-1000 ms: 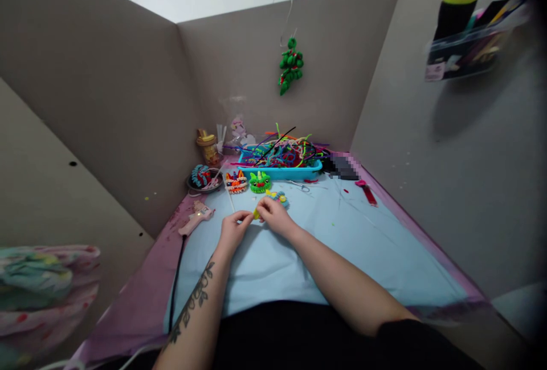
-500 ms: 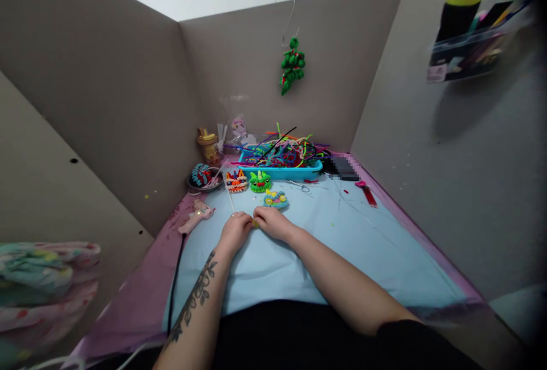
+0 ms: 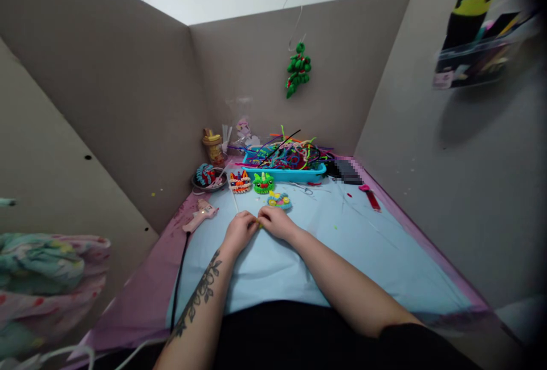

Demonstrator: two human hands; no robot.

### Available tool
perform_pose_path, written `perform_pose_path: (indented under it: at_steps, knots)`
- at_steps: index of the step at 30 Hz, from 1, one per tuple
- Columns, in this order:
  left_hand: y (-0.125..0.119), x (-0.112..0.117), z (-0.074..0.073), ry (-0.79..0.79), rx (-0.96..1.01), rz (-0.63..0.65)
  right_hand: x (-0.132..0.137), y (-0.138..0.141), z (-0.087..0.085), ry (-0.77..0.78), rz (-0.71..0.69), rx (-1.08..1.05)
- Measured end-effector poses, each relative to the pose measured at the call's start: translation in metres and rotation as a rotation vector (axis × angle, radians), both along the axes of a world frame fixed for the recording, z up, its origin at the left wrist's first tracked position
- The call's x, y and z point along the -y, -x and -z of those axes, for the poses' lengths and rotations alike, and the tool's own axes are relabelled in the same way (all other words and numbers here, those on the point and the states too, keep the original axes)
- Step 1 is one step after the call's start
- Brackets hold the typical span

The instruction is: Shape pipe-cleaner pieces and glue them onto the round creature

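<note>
My left hand (image 3: 239, 230) and my right hand (image 3: 276, 223) meet fingertip to fingertip over the light blue mat (image 3: 342, 244). Both are closed in a pinch on a small yellow piece (image 3: 258, 223) between them; most of it is hidden by the fingers. Just beyond my right hand lies a small blue and yellow pipe-cleaner figure (image 3: 279, 200). Farther back sit a green figure (image 3: 263, 182) and an orange figure (image 3: 240, 182).
A blue tray (image 3: 285, 171) heaped with coloured pipe cleaners stands at the back. A pink glue gun (image 3: 199, 215) with its black cord lies at the left. A bowl (image 3: 208, 177), a jar (image 3: 214, 147), scissors (image 3: 305, 188) and a red tool (image 3: 371, 196) are around. Cardboard walls enclose the desk; a green figure (image 3: 298, 70) hangs on the back wall.
Both hands drew a little closer to me and closed tighter together over the yellow piece, which now shows less. The view shifted slightly.
</note>
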State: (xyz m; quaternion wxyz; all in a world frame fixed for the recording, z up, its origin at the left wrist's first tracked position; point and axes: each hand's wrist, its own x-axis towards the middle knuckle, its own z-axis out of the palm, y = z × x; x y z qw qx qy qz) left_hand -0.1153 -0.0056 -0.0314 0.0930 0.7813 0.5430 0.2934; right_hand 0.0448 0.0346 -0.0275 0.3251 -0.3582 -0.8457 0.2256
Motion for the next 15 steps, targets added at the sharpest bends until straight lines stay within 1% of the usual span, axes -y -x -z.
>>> perform_pose_path:
  at_steps: [15]
  knots:
    - [-0.0001, 0.0007, 0.0003, -0.003, -0.012, -0.01, 0.0017, -0.0042, 0.0029, -0.011, 0.027, 0.132]
